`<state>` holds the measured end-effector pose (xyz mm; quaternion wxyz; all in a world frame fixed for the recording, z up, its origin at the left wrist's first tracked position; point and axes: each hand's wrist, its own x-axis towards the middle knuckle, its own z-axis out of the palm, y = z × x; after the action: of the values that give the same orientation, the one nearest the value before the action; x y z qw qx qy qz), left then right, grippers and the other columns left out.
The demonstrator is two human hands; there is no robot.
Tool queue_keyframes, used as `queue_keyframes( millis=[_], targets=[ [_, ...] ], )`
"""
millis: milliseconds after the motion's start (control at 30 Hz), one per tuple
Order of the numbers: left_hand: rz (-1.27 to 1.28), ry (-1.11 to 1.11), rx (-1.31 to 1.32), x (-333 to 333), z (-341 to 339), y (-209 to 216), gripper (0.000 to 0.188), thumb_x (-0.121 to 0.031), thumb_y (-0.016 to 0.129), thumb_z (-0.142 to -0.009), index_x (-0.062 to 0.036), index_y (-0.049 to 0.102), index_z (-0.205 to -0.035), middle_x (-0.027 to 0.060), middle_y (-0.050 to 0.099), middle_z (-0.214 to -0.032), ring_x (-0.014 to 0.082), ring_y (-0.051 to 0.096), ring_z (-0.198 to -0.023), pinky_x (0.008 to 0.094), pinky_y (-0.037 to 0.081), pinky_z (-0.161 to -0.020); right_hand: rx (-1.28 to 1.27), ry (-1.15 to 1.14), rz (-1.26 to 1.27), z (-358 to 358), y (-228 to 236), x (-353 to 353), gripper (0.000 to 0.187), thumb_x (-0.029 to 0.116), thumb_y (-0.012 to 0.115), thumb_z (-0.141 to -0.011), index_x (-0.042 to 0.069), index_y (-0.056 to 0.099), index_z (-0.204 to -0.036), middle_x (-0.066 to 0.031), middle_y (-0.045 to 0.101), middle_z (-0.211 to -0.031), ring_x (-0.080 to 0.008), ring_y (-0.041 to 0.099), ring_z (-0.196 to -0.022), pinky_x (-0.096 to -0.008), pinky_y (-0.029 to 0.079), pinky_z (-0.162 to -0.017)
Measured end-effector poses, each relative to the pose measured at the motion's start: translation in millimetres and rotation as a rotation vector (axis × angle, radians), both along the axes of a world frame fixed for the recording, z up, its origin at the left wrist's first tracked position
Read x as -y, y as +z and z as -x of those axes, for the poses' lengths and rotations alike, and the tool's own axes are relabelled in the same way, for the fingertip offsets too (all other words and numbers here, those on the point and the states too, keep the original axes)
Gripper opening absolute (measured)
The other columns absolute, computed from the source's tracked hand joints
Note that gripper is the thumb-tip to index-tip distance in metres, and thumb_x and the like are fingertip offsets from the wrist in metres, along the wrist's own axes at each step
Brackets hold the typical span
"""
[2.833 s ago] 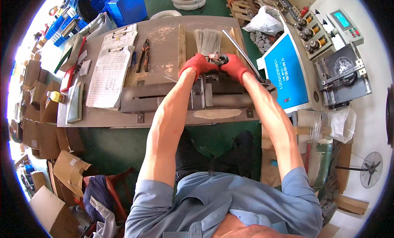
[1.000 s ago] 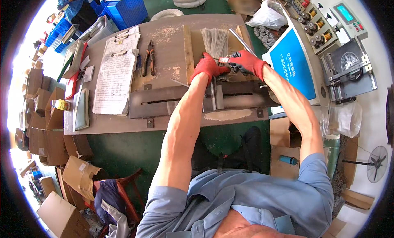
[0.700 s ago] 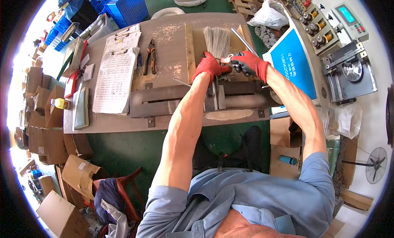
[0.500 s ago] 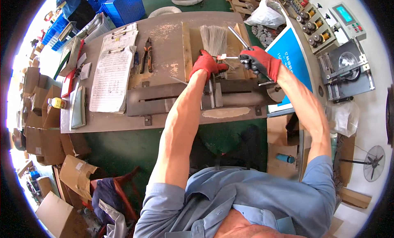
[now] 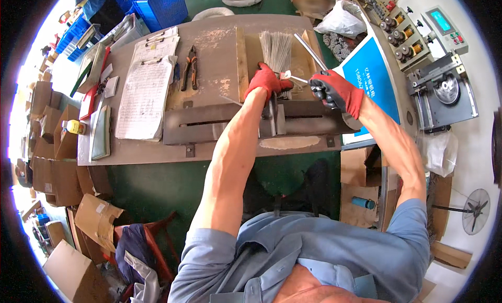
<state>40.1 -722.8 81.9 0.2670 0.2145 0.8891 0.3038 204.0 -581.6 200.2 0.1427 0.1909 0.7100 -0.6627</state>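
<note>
My left hand (image 5: 267,81), in a red glove, is closed on a thin metal wire (image 5: 291,77) at the top of a steel bending jig (image 5: 275,119) on the workbench (image 5: 219,52). To its right, my right hand (image 5: 334,92), in a red and black glove, grips the lower end of a long metal lever bar (image 5: 309,51). A bundle of straight thin wires (image 5: 276,46) lies fanned on a wooden tray (image 5: 241,62) just beyond both hands.
Pliers (image 5: 189,67) and a clipboard with papers (image 5: 144,91) lie left of the jig. A blue panel (image 5: 372,78) and a roller machine (image 5: 413,39) stand to the right. Cardboard boxes (image 5: 52,146) crowd the left floor, with blue crates (image 5: 159,7) behind and a fan (image 5: 476,211) at lower right.
My right hand has swung right, away from my left hand, carrying the lever bar. My left hand stays at the jig.
</note>
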Motion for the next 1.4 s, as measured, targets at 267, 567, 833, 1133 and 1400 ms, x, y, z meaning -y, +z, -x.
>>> queue_keyframes(
  millis=[267,567,833,1133,1400],
  targets=[
    [-0.005,-0.016,-0.037,2.9,-6.4,-1.8,0.141,-0.058,0.086,-0.051,0.0135,0.009,-0.144,0.0292,0.051,-0.131,0.0355,0.054,-0.120,0.0391,0.047,-0.099,0.093,-0.071,0.236,0.2,24.5,0.2,0.026,0.032,0.052,-0.093,0.012,0.055,-0.077,0.0001,0.049,-0.058,-0.0081,0.045,-0.042,-0.0227,0.035,-0.036],
    [0.057,0.003,-0.098,-0.5,-9.0,9.1,0.140,-0.055,0.087,-0.053,0.0138,0.006,-0.144,0.0284,0.056,-0.125,0.0352,0.059,-0.114,0.0375,0.049,-0.095,-0.064,-0.061,-0.349,-23.9,48.3,-74.8,0.022,0.032,0.059,-0.090,0.011,0.059,-0.088,0.0016,0.056,-0.070,-0.0041,0.048,-0.047,-0.0200,0.034,-0.036],
    [0.090,-0.057,-0.129,-13.8,9.2,-14.8,0.134,-0.057,0.084,-0.056,0.0195,0.012,-0.139,0.0314,0.055,-0.124,0.0380,0.057,-0.116,0.0401,0.047,-0.096,-0.334,0.176,-1.415,-13.2,44.2,-64.5,0.038,0.028,0.062,-0.086,0.001,0.058,-0.113,-0.0165,0.066,-0.097,-0.0263,0.065,-0.090,-0.0355,0.052,-0.072],
    [0.025,-0.017,-0.116,5.8,-12.6,10.1,0.129,-0.051,0.086,-0.052,0.0159,0.019,-0.139,0.0296,0.061,-0.115,0.0380,0.062,-0.107,0.0411,0.051,-0.091,-0.379,0.404,-1.312,48.4,-3.5,-8.4,0.044,0.022,0.067,-0.078,0.009,0.059,-0.120,-0.0193,0.065,-0.100,-0.0363,0.061,-0.098,-0.0457,0.049,-0.082],
    [-0.075,0.106,-0.043,11.9,-29.0,23.4,0.136,-0.043,0.090,-0.050,0.0169,0.011,-0.142,0.0362,0.054,-0.118,0.0419,0.059,-0.107,0.0394,0.050,-0.093,-0.384,0.447,-1.338,75.7,-94.1,-32.0,0.047,0.009,0.065,-0.075,0.005,0.056,-0.121,-0.0206,0.064,-0.105,-0.0376,0.062,-0.098,-0.0466,0.050,-0.083]
  ],
)
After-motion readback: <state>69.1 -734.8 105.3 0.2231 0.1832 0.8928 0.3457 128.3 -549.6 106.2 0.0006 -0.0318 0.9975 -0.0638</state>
